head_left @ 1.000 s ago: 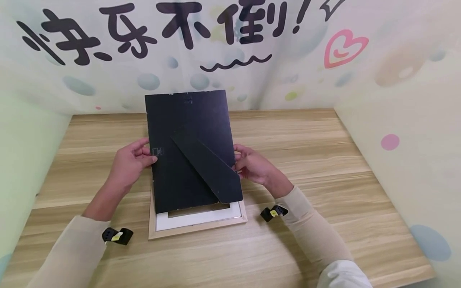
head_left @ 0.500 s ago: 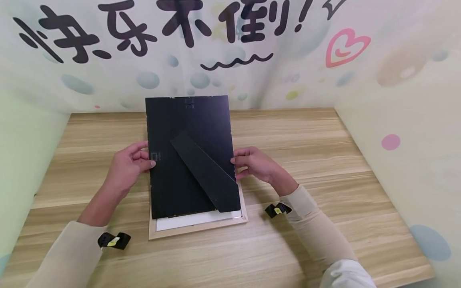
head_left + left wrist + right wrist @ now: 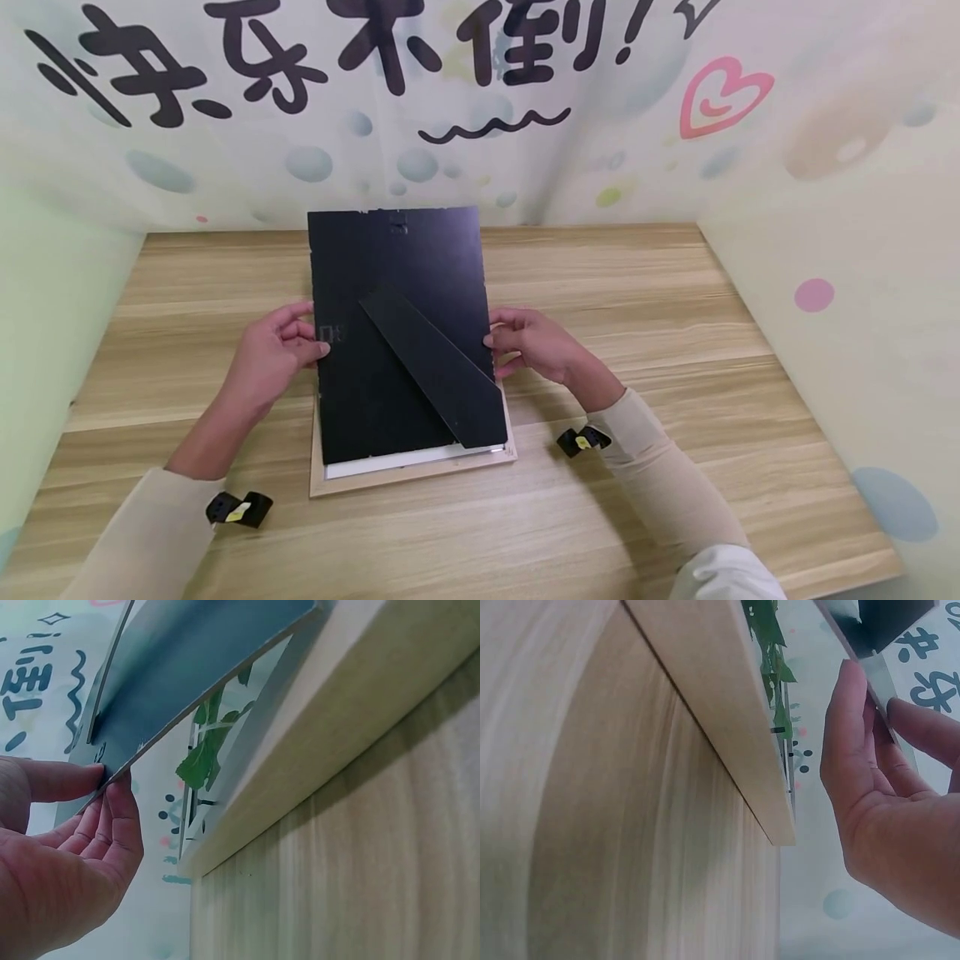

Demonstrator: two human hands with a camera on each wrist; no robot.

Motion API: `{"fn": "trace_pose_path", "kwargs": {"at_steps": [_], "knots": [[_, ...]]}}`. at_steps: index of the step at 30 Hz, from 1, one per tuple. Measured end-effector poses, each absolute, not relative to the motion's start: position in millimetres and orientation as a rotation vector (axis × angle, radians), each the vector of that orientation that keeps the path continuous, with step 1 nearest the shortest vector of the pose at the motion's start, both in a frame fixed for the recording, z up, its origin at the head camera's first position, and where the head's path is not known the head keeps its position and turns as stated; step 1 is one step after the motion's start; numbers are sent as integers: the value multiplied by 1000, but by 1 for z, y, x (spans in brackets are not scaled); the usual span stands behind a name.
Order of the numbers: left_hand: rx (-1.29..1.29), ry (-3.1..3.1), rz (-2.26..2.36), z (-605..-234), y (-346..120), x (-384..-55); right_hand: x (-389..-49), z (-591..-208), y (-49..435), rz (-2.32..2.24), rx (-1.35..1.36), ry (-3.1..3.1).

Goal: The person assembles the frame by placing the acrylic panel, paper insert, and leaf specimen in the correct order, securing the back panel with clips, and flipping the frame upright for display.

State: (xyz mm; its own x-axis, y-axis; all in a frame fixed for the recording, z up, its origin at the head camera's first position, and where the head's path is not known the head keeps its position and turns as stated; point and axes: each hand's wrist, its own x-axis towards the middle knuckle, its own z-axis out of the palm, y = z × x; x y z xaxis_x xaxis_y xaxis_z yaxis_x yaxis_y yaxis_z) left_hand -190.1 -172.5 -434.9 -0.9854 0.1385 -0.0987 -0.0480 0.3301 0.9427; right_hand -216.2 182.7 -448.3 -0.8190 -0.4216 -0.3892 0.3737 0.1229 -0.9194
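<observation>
A black picture-frame backboard (image 3: 420, 250) with a slanted easel leg (image 3: 435, 367) is held tilted over a light wooden picture frame (image 3: 412, 477), its far edge raised. My left hand (image 3: 273, 354) pinches the board's left edge, thumb on the black face and fingers beneath, as the left wrist view shows. On the opposite edge my right hand (image 3: 540, 346) pinches the board in the same way. Between board and frame, the left wrist view shows a green leafy picture or reflection (image 3: 202, 757); which one I cannot tell. A white strip shows at the frame's near side in the head view.
The frame lies flat on a wood-grain table (image 3: 637, 333). A printed white wall (image 3: 585, 175) rises behind the table's back edge, with side walls (image 3: 840, 250) left and right. Black wrist straps (image 3: 240, 508) sit by both sleeves.
The backboard has come down and toward me over the frame, with both hands still gripping its edges. Less of the white area in the frame shows now.
</observation>
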Motion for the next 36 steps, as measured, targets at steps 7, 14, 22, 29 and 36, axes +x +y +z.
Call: {"fn": "trace_pose_path", "kwargs": {"at_steps": [7,14,22,29,36], "knots": [[77,2432,1727,-437,-171,-188,-213,-448,184,-1750,-55,1826],[102,2479,1694,-439,-170,-185,-209,-449,185,-1749,-39,1827],[132,2487,1710,-442,-172,-181,-205,-453,186,-1739,-25,1826],[119,2487,1697,-444,-170,-180,-202,-456,187,-1736,-21,1838],[117,2590,1563,-444,-170,-178,-201,-457,186,-1751,-21,1834]]}}
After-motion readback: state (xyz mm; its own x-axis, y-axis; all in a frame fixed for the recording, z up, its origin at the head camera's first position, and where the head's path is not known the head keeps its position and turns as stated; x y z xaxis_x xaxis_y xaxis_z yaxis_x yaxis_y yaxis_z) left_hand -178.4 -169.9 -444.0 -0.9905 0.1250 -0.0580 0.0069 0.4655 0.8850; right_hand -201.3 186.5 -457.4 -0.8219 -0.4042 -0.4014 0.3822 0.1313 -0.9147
